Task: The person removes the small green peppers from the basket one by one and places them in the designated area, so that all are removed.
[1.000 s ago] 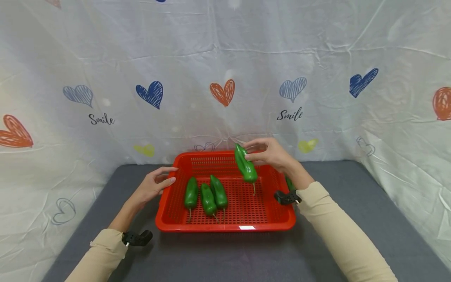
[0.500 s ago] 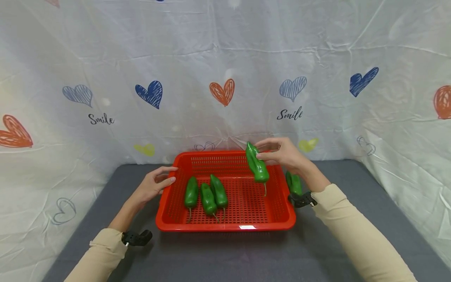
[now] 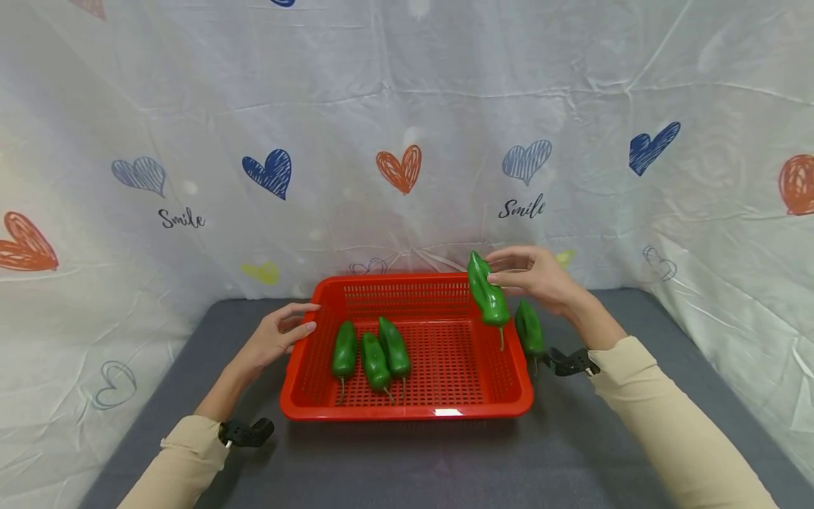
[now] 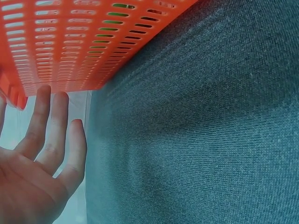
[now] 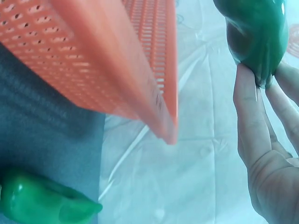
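Observation:
A glossy green pepper (image 3: 488,291) is pinched between the thumb and fingers of my right hand (image 3: 540,277). It is raised over the right wall of the red plastic basket (image 3: 400,411), its stem hanging down. Inside the basket, toward the left, lie three more green peppers, the leftmost pepper (image 3: 345,350) slightly apart from the others. Another green pepper (image 3: 528,329) rests on the table just outside the basket's right side; the right wrist view shows this loose pepper (image 5: 44,198) below the rim. My left hand (image 3: 280,332) touches the basket's left rim, its fingers (image 4: 56,126) extended loosely.
A dark grey cloth (image 4: 201,116) covers the table (image 3: 407,466). White fabric (image 3: 458,170) printed with hearts hangs behind and along the sides. Each wrist wears a black strap camera, such as the left camera (image 3: 248,433).
My right hand has carried the pepper rightward, from above the basket's interior to its right wall. The pepper on the table has come into view from behind the arm. My left hand stays put.

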`<state>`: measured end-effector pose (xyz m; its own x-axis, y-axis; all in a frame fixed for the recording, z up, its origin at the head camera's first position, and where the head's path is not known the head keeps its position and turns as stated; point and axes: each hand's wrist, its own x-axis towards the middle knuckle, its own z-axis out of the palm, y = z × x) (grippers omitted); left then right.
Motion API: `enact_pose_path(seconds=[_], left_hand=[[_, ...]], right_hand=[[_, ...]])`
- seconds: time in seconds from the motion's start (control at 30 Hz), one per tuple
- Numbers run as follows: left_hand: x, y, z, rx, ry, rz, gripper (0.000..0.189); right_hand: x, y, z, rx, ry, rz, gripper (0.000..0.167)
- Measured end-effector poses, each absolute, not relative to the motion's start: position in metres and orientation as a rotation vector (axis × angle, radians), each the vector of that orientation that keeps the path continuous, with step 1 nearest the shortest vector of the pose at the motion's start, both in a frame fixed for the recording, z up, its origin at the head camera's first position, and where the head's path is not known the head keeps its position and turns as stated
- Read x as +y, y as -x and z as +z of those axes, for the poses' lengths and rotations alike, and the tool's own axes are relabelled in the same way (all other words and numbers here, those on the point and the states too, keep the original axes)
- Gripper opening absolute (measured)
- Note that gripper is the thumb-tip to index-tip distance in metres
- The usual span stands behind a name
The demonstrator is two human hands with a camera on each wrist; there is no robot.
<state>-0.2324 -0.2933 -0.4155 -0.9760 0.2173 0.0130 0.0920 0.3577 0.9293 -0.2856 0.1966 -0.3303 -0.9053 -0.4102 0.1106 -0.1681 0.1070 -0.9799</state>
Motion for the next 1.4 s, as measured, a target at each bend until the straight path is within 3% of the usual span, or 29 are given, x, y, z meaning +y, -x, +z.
enact_pose_path(seconds=[0.9, 1.4], left_hand=[[-0.293, 0.232, -0.416, 2.490, -0.293, 1.713, 0.051], [-0.293, 0.233, -0.418, 2.509, -0.285, 1.694, 0.052]], right_hand=[[0.267, 0.278, -0.349, 2.261, 0.484, -1.976, 0.042], [0.291, 0.272, -0.384, 2.364, 0.378, -1.867, 0.052]])
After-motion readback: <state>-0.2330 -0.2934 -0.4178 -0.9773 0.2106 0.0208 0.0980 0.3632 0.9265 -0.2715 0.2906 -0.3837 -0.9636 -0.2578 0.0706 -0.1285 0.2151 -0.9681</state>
